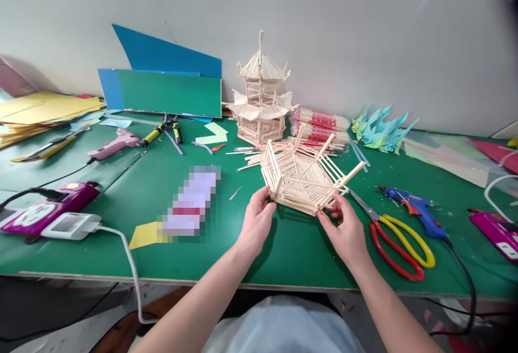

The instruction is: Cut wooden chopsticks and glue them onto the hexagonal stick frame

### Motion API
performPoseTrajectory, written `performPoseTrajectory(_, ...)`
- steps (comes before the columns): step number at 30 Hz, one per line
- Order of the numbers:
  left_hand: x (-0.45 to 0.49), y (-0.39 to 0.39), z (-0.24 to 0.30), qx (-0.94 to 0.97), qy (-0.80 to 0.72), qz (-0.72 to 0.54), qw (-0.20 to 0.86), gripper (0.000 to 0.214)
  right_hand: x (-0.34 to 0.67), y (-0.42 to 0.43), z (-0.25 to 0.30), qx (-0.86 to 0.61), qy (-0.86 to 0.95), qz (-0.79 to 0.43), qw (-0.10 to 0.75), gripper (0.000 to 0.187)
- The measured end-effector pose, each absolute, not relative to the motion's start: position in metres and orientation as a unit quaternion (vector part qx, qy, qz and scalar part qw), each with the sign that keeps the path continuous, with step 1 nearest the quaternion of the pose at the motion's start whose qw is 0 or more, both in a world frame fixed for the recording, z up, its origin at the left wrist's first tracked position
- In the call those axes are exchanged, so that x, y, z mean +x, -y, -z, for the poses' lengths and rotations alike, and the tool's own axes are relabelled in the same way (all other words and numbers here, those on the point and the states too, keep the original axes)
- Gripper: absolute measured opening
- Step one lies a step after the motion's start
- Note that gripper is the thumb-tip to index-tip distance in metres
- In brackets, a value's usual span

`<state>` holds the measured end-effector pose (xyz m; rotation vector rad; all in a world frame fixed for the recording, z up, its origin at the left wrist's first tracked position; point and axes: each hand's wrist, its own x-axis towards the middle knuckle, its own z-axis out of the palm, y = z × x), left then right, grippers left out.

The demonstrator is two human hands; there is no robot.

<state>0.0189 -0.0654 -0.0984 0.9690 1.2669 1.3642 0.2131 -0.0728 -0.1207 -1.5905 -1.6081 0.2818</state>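
A six-sided frame of thin wooden sticks (305, 177), with a slatted floor and short posts standing up at its corners, is held between my two hands. My left hand (259, 218) pinches its near left corner between thumb and fingers. On the near right corner, the thumb and fingers of my right hand (342, 226) close round the edge. Behind the frame stands a finished-looking two-tiered stick pagoda (261, 99). Loose sticks (253, 158) lie between the two, beside plastic-wrapped bundles of sticks (319, 126).
Scissors (399, 245) and a blue glue gun (421, 212) lie to the right on the green table (226, 256). Leftward are a pink glue gun (115, 145), pliers (162, 130), a purple power strip (52, 210) with a white cable, and yellow paper (143, 235). Blue folded paper (382, 129) sits behind.
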Motion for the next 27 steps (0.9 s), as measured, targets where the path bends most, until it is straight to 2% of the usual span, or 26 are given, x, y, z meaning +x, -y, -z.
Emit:
performPoseTrajectory(7, 0.018, 0.064, 0.103, 0.408, -0.479, -0.586, 0.512, 0.038, 0.211, 0.065, 0.124, -0.602, 0.661, -0.135, 0.427, 0.038)
performPoseTrajectory(12, 0.022, 0.067, 0.087, 0.408, -0.481, -0.601, 0.491, 0.036, 0.216, 0.059, 0.109, -0.583, 0.653, -0.163, 0.454, 0.039)
performPoseTrajectory(20, 0.04, 0.063, 0.059, 0.455, -0.474, -0.594, 0.465, 0.056, 0.235, 0.039, 0.083, -0.58, 0.622, -0.222, 0.476, 0.047)
performPoseTrajectory(27, 0.054, 0.066, 0.06, 0.493, -0.478, -0.583, 0.434, 0.054, 0.255, 0.027, 0.079, -0.561, 0.611, -0.278, 0.486, 0.045)
